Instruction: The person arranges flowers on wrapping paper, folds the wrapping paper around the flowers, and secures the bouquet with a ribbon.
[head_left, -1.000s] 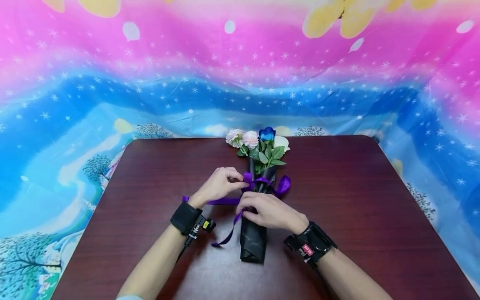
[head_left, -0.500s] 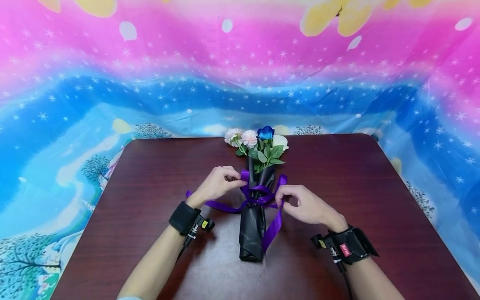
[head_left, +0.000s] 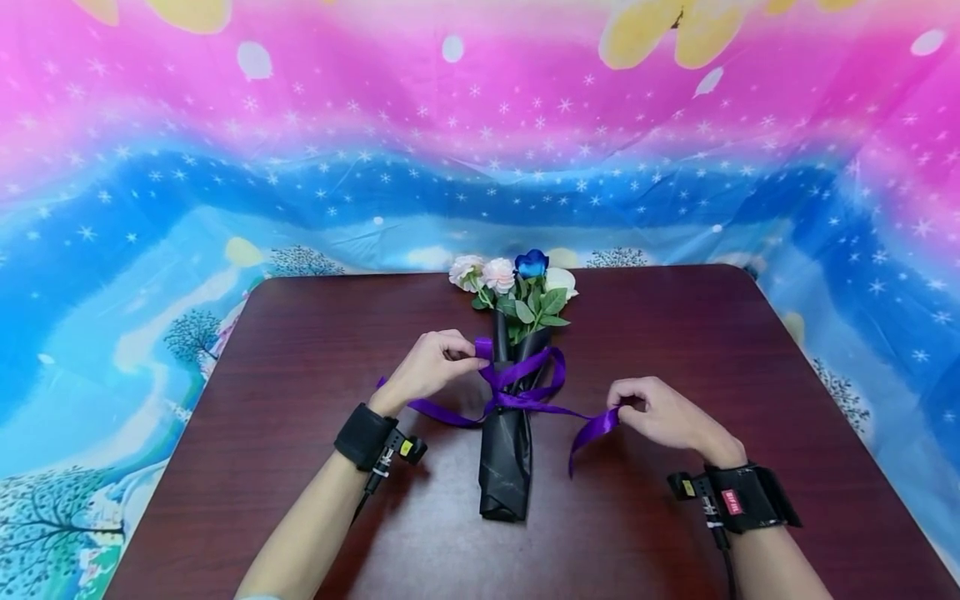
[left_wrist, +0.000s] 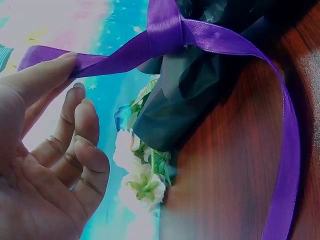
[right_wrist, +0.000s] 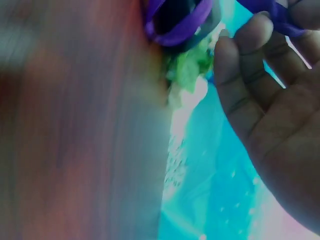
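Observation:
A bouquet wrapped in black paper (head_left: 504, 467) lies on the table, its pink, blue and white flowers (head_left: 531, 265) toward the far edge. Purple ribbon (head_left: 517, 398) circles the wrap at its middle, with a loose loop on the right side. My left hand (head_left: 435, 364) pinches a fold of the ribbon (left_wrist: 90, 64) between thumb and finger, just left of the bouquet. Out to the right, my right hand (head_left: 663, 415) pinches the ribbon near one end, and a short tail (head_left: 587, 433) hangs from it. Another ribbon length trails left beneath my left wrist.
The dark red-brown table (head_left: 315, 333) has rounded far corners. Behind it hangs a pink and blue printed cloth (head_left: 480, 167). Each wrist carries a black strap with a camera (head_left: 750, 497) and a cable.
My right hand has moved from over the bouquet out to the right, drawing a ribbon end with it. The ribbon there has straightened. My left hand has shifted slightly left, still pinching its fold.

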